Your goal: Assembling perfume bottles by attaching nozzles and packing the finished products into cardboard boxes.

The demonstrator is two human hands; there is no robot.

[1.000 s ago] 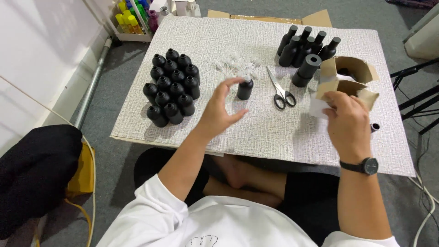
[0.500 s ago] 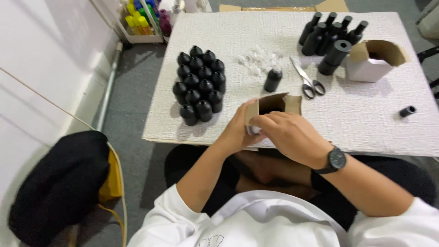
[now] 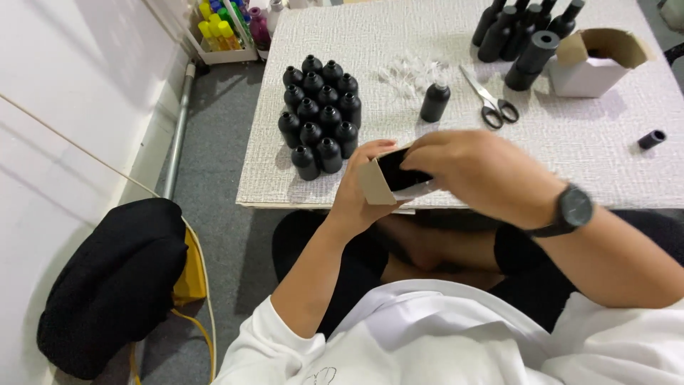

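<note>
My left hand [image 3: 356, 189] and my right hand [image 3: 481, 171] together hold a small cardboard box [image 3: 388, 182] above the table's near edge. The box lies on its side with its dark opening towards my right hand, whose fingers rest on its top and open end. A cluster of several black bottles [image 3: 319, 114] stands just left of my hands. One single black bottle [image 3: 434, 102] stands behind my hands, next to scissors [image 3: 490, 103].
A white textured table [image 3: 399, 43] carries clear small caps [image 3: 412, 71], taller black bottles [image 3: 519, 28], an open cardboard box [image 3: 595, 60] and a small black cap [image 3: 652, 139]. A black and yellow bag [image 3: 117, 285] lies on the grey floor at left. Coloured bottles [image 3: 228, 28] stand by the wall.
My right hand brought a cardboard box from the right side of the table to the near edge, and my left hand joined it. The view tilted down and leftward.
</note>
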